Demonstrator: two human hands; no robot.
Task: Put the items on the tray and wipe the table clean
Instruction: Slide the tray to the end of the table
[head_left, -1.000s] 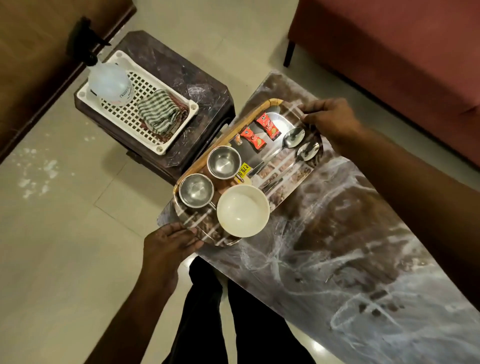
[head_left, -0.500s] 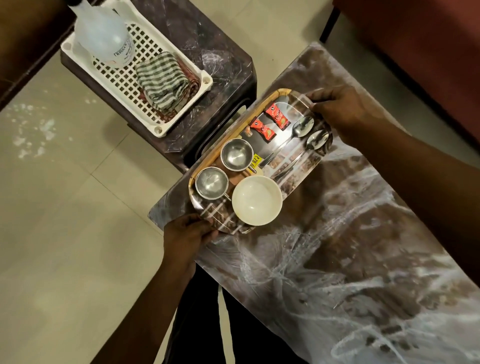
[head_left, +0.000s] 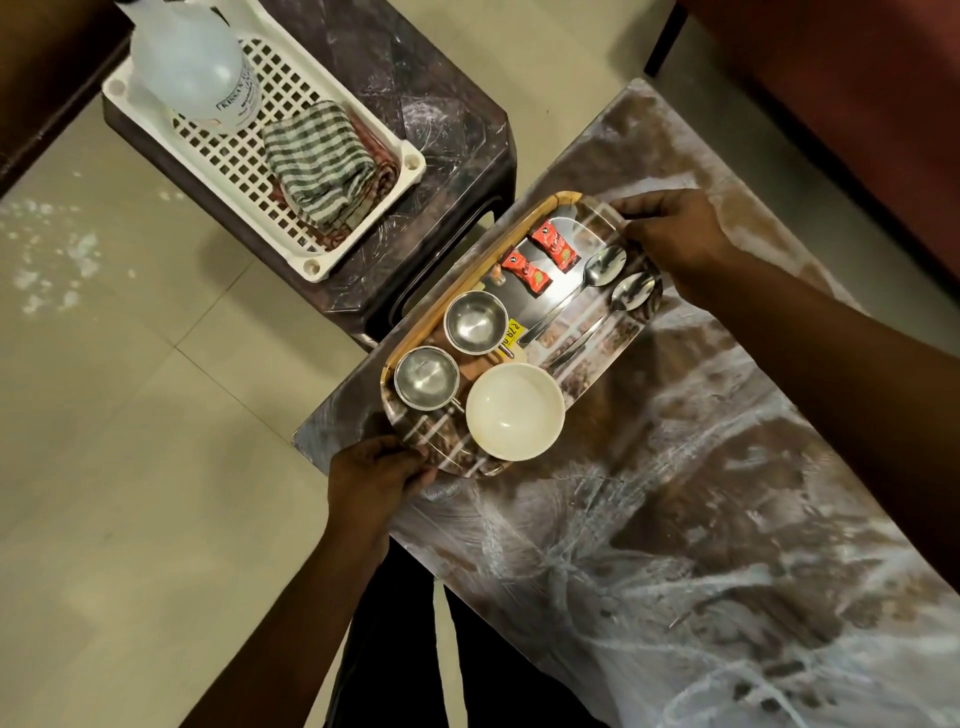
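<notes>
Grip: left hand, right hand clasp tray ends | long axis diagonal (near-left to far-right)

The left hand is curled around the near end of the tray, its fingers wrapped over the rim and its forearm stretched up from the lower left. The right hand is clamped on the far end — knuckles up, fingers hooked over the edge — with its forearm extended in from the right.
</notes>
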